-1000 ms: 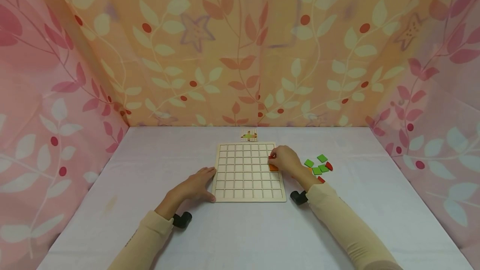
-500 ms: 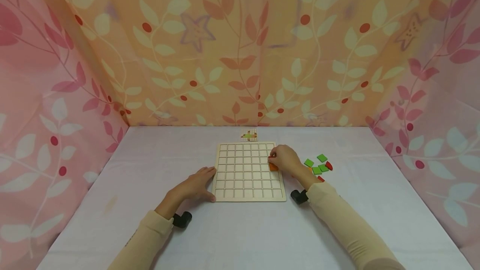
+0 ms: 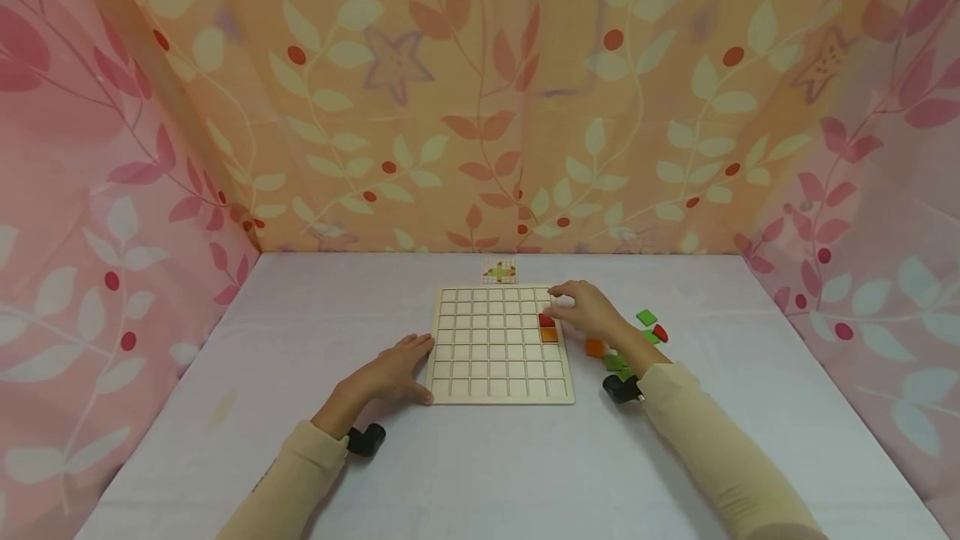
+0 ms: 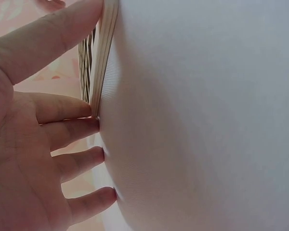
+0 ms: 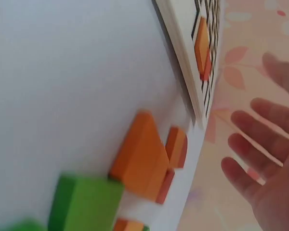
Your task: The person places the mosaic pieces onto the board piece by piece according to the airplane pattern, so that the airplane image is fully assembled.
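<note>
A pale wooden grid board (image 3: 487, 365) lies flat on the white table. My left hand (image 3: 390, 369) rests at its left edge, thumb and fingers spread; in the left wrist view the thumb touches the board's side (image 4: 106, 53). Two pieces sit in the rightmost column: a red piece (image 3: 547, 320) and, just nearer, an orange square tile (image 3: 549, 335). Over the upper right edge hovers my right hand (image 3: 588, 311), fingers relaxed and holding nothing. The right wrist view shows its fingers spread apart, above the board's level.
Several loose tiles lie right of the board, among them an orange tile (image 3: 595, 347), green tiles (image 3: 613, 362) and a red rounded piece (image 3: 660, 332); the right forearm covers some. A small pattern card (image 3: 499, 271) lies behind the board. Patterned curtains (image 3: 480, 107) enclose the table.
My right hand has let go of the red piece and lifted up and to the right, uncovering it and the orange tile. The left hand has stayed put.
</note>
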`<state>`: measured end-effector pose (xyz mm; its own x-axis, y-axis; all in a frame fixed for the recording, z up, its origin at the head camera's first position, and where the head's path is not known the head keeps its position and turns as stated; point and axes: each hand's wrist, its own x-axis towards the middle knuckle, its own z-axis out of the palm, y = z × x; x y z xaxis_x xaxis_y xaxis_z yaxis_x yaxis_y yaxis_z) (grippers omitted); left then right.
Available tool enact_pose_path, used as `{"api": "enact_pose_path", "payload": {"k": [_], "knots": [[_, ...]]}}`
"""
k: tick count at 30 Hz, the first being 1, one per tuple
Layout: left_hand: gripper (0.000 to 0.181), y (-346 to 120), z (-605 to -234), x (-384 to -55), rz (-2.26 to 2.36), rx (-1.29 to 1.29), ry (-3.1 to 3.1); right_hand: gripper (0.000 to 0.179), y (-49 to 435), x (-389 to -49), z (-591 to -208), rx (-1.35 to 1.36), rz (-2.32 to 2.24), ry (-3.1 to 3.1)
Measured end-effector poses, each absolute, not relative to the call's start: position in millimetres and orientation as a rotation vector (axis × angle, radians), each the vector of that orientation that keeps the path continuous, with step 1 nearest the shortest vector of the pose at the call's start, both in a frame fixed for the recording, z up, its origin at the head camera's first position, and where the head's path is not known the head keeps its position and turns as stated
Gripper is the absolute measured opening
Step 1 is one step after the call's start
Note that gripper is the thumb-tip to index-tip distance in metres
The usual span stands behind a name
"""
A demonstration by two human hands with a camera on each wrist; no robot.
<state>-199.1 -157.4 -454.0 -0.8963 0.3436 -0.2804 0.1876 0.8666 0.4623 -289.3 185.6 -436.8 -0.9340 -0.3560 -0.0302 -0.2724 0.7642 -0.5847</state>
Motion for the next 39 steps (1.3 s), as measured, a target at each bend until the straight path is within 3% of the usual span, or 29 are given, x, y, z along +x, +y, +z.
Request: {"api": "enact_pose_path", "payload": {"k": [6,39], "knots": [[0.097,-157,-454,-200,0.604,0.400,2.690,0.066,202,-288,-431,-0.470,-0.911,2.759],[0.097,-157,-454,-199,0.600,0.398,2.681,0.064,272,-280,-431,-0.384,-0.881,2.789]]}}
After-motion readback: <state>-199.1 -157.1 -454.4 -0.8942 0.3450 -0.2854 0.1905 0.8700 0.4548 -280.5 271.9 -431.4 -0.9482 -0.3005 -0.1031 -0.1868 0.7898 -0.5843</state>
